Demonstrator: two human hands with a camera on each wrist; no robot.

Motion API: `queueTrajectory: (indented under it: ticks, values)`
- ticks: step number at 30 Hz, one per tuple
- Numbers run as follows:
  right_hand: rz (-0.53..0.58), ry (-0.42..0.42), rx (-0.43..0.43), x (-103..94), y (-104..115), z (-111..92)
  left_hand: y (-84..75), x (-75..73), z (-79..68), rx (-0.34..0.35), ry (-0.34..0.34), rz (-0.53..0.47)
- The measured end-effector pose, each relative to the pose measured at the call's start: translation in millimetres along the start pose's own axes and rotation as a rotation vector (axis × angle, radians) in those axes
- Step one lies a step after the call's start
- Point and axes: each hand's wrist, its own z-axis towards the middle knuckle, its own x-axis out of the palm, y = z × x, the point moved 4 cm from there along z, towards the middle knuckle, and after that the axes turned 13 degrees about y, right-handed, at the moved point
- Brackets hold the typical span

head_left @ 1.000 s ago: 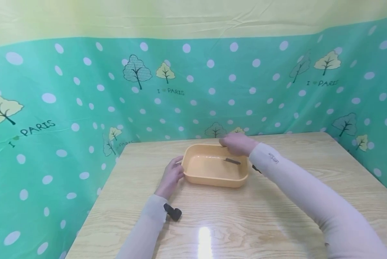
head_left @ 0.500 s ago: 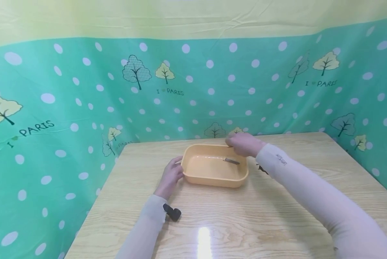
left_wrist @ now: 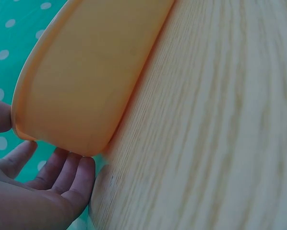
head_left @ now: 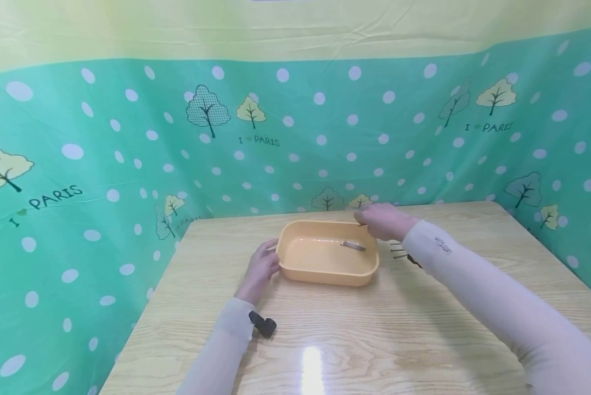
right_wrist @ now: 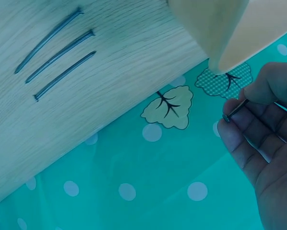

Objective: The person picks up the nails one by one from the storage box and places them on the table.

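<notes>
Right fingers: pinching one nail by the orange tray, its two o'clock corner; weak grip could drop it outside imo
Left fingers: loosely bent against nine o'clock; slack might let it slide
Tray: twelve o'clock on the counter, several nails inside
Loose nails: three o'clock; low sleeve could scatter 'em

The box looks like smooth plastic, softly shiny inside. The nails right of the box are dark metal with a faint gleam. Beneath the box, the table shows glossy wood grain; behind it hangs creased cloth.
</notes>
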Motion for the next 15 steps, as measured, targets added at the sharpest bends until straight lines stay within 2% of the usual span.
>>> queueTrajectory:
  ticks: [6, 9, 15]
  values:
    - [0.020, -0.029, -0.043, 3.7, -4.1, -9.9, -12.2, 6.9, -7.8, -0.009, 0.042, 0.012]
    - [0.023, -0.029, -0.033, 7.3, -7.6, -13.9, -16.6, 10.0, -10.6, -0.013, 0.042, 0.024]
    - [-0.006, -0.069, -0.059, 12.8, -13.1, -19.5, -8.2, 4.6, -5.5, -0.007, 0.024, 0.002]
